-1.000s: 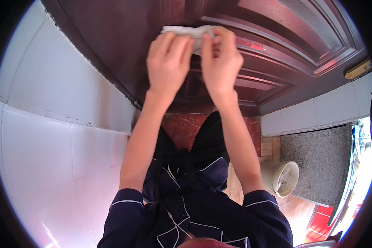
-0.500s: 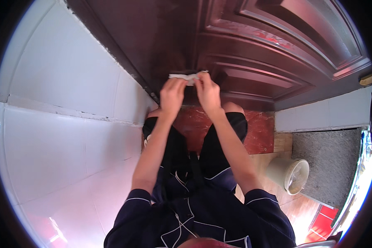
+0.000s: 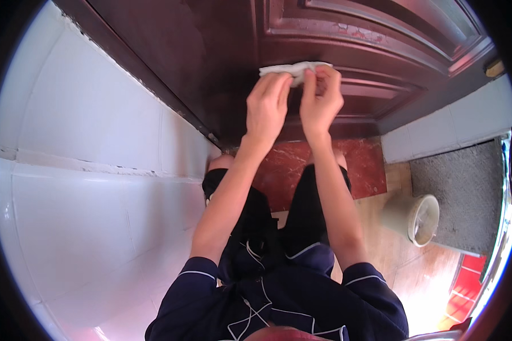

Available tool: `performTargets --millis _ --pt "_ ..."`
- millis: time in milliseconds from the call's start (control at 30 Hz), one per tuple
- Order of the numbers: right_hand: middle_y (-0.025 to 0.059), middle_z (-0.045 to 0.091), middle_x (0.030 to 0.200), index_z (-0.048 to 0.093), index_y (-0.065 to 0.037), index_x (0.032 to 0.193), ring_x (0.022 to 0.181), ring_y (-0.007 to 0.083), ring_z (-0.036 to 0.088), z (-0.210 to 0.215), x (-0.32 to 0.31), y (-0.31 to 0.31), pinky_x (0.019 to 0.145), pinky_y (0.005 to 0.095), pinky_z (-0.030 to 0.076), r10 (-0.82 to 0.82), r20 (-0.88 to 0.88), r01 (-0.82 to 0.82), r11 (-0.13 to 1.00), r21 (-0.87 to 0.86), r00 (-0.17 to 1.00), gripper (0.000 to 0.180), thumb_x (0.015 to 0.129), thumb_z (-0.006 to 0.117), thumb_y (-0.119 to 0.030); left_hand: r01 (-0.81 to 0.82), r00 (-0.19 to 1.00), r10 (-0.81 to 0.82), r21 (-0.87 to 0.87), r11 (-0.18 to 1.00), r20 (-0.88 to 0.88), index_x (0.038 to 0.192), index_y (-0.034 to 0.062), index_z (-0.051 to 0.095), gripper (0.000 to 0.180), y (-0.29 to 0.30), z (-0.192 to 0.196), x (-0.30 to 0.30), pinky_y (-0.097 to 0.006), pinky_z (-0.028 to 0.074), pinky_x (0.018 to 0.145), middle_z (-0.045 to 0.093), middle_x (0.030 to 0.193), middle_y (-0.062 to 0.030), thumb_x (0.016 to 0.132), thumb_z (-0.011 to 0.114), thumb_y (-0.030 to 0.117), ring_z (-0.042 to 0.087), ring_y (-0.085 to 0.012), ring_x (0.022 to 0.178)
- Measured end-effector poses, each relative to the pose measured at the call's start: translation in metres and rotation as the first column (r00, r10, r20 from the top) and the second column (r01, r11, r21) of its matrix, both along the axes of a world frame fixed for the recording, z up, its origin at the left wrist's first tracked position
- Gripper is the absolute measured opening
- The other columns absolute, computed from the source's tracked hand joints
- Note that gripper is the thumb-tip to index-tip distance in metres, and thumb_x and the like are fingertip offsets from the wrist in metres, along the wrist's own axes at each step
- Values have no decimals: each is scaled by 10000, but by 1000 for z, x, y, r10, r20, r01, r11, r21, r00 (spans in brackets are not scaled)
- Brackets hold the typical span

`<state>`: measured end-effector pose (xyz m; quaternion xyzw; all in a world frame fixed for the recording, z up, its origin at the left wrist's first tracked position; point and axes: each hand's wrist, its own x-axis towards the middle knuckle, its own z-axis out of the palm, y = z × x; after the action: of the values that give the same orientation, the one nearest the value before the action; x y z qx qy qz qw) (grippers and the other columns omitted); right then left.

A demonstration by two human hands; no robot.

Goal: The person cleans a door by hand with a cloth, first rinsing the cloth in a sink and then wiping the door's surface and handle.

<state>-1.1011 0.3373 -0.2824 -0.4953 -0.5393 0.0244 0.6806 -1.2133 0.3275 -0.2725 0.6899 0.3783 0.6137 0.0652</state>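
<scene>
Both of my hands hold a thin white cloth [image 3: 290, 69], crumpled and stretched sideways between them. My left hand [image 3: 265, 109] pinches its left part, fingers bent over the near edge. At the right end, my right hand [image 3: 322, 104] is closed on the cloth with thumb and fingertips. The cloth is in front of a dark reddish-brown door [image 3: 210, 62] with raised panels; whether it touches the surface I cannot tell. My forearms reach forward over my knees.
White tiled wall [image 3: 85, 108] runs close along my left. Dark red marbled flooring [image 3: 284, 170] lies at the door's foot. To my right, a pale bucket [image 3: 401, 216] with a whitish liner stands beside a grey mat [image 3: 461, 193]. A brass-coloured fitting [image 3: 494, 69] is at the door's right edge.
Both hands, with the cloth between them, have moved up and to the right in the view. The grip stays closed, and the whole view has shifted slightly.
</scene>
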Motion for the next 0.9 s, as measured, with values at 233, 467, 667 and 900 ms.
performTargets --millis 233,467,667,900 --pt "127 674 820 587 7 981 662 218 666 -4 51 -1 619 310 532 115 -24 -114 993 39 993 142 891 697 -5 -20 987 32 73 997 -158 984 -12 671 115 2 -5 31 -402 513 702 653 925 -130 869 670 -2 635 -318 825" --pt "106 664 791 587 -4 985 632 164 664 -20 131 7 558 284 517 150 60 -148 989 -23 987 139 902 695 -27 -55 980 57 13 998 -193 931 -12 684 70 14 -19 101 -374 510 679 662 856 -124 861 685 -9 640 -309 763" --pt "114 670 795 590 9 1006 642 134 661 -38 240 10 576 275 522 22 31 -17 987 -159 999 113 933 664 -36 37 971 -4 136 990 -240 941 28 663 196 28 -44 203 -360 555 661 631 843 -87 751 657 -19 648 -273 740" --pt "134 654 796 585 9 983 670 219 675 -49 187 -2 592 324 533 124 -19 -124 952 -279 992 105 918 660 -26 -83 951 76 -13 996 -299 869 18 632 51 11 -41 172 -423 499 707 598 827 -134 829 657 -1 608 -347 787"
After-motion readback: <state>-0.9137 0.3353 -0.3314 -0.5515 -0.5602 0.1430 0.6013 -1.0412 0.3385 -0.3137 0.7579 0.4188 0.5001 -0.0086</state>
